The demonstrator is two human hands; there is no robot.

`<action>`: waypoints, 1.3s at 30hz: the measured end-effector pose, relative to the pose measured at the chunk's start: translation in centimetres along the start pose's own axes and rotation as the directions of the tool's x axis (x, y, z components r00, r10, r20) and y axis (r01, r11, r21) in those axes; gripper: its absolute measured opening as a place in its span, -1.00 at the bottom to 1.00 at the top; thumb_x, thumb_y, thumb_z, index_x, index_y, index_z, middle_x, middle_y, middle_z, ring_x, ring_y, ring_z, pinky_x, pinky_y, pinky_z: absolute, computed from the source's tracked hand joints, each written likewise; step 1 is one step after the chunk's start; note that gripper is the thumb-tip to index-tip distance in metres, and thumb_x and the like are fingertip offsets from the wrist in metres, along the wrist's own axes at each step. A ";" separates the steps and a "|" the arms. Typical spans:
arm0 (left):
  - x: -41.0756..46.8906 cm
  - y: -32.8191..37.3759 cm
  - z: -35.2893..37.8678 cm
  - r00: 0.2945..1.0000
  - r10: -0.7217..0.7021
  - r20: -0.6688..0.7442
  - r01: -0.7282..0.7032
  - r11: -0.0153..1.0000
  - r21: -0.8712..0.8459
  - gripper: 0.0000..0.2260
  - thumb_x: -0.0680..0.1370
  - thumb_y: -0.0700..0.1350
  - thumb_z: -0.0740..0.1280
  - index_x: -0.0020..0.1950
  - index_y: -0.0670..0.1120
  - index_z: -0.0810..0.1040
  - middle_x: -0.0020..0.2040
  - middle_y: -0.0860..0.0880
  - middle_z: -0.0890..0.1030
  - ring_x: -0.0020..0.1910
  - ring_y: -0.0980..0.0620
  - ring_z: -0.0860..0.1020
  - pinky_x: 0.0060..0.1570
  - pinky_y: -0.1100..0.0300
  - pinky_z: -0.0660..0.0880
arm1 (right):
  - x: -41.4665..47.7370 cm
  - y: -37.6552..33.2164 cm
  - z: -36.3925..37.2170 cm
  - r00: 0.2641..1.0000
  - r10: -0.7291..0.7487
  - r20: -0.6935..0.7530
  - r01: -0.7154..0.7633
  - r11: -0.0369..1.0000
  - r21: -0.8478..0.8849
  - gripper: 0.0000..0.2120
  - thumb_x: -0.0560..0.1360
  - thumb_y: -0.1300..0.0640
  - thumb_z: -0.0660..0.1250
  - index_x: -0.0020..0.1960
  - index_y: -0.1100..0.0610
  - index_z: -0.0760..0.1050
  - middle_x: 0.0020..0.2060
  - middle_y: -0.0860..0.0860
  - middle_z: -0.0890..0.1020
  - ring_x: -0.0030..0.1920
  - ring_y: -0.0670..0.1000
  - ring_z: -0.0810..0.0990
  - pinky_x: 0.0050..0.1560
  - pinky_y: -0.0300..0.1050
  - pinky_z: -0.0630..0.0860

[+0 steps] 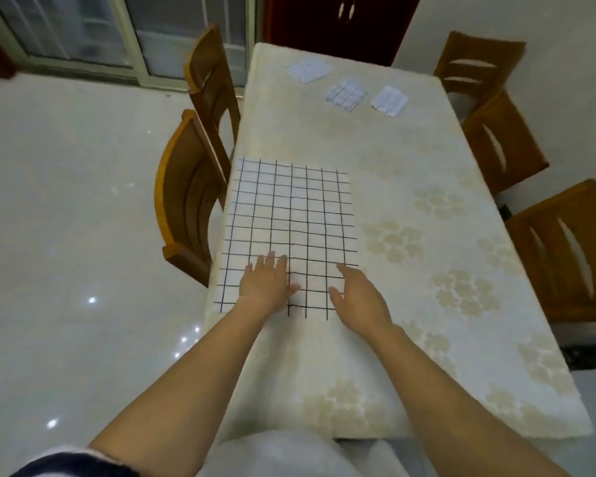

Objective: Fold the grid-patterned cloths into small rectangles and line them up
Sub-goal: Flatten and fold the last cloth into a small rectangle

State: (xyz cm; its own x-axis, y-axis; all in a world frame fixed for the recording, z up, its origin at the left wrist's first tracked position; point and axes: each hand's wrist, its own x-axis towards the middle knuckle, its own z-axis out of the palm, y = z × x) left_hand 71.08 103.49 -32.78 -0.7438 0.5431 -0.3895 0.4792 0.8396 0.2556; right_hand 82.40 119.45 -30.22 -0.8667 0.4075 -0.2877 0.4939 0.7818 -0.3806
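A large white cloth with a black grid [289, 215] lies flat and unfolded along the left side of the table. My left hand [267, 282] rests flat on its near part, fingers straight. My right hand [356, 294] lies at the cloth's near right corner, fingers relaxed and slightly spread, holding nothing. Three small folded grid cloths sit at the table's far end: one at the far left [308, 70], one in the middle [346, 94], one to the right [389, 100].
The table wears a cream tablecloth with pale flower prints [444, 235]. Two wooden chairs [190, 197] stand at its left edge and three wooden chairs [565, 249] at its right. Glossy white floor lies to the left.
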 end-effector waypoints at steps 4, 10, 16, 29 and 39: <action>0.9 -2.4 4.6 0.990 -0.117 0.083 0.119 0.993 -0.016 -0.25 0.65 0.25 0.15 0.65 0.02 -0.20 0.64 -0.10 -0.27 0.62 -0.19 -0.21 0.57 -0.20 -0.11 | 3.2 -2.1 4.8 0.985 -0.021 0.172 0.022 1.000 -0.008 -0.29 0.63 -0.11 0.19 0.63 0.06 -0.09 0.61 0.08 -0.09 0.60 0.12 -0.01 0.54 0.09 0.15; -0.4 -1.7 7.5 0.980 -0.182 0.080 0.184 0.983 -0.012 -0.27 0.66 0.28 0.03 0.61 0.05 -0.37 0.59 -0.08 -0.40 0.59 -0.15 -0.34 0.55 -0.23 -0.21 | 4.2 -1.6 9.5 0.971 0.147 0.187 -0.125 0.984 -0.124 -0.12 0.60 -0.35 0.00 0.60 0.22 -0.28 0.57 0.24 -0.26 0.58 0.21 -0.26 0.57 0.17 -0.15; -1.5 1.7 8.1 0.976 -0.212 0.047 0.210 0.977 0.036 -0.29 0.65 0.28 0.06 0.66 0.00 -0.17 0.65 -0.16 -0.16 0.62 -0.25 -0.10 0.56 -0.15 -0.20 | 5.7 0.0 9.1 0.968 0.171 0.181 -0.144 0.978 -0.153 0.12 0.44 -0.52 0.06 0.58 0.24 -0.33 0.57 0.23 -0.29 0.57 0.22 -0.30 0.56 0.21 -0.19; 4.4 -0.8 6.3 0.991 -0.132 -0.005 0.132 0.991 -0.004 -0.29 0.66 0.27 0.06 0.65 0.03 -0.24 0.63 -0.14 -0.28 0.60 -0.26 -0.23 0.56 -0.19 -0.22 | 7.8 10.5 1.5 0.938 0.040 0.344 0.100 0.920 -0.378 0.20 0.37 -0.42 0.35 0.60 0.12 -0.34 0.59 0.07 -0.28 0.59 0.12 -0.24 0.56 0.25 -0.17; 4.2 2.3 7.0 0.968 -0.245 0.058 0.249 0.965 -0.078 -0.19 0.62 0.35 0.06 0.63 -0.01 -0.32 0.61 -0.16 -0.35 0.58 -0.28 -0.31 0.55 -0.21 -0.23 | 6.5 4.2 7.6 0.983 0.094 0.157 -0.074 0.989 -0.127 0.03 0.44 -0.49 0.17 0.61 0.00 -0.27 0.59 0.11 -0.25 0.59 0.15 -0.26 0.54 0.22 -0.15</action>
State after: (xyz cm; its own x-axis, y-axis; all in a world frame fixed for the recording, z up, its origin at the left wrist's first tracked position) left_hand 72.31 107.74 -40.00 -0.8103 0.3197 -0.4911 0.2406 0.9457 0.2186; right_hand 79.34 121.82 -40.38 -0.7947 0.4002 -0.4564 0.5440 0.8031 -0.2431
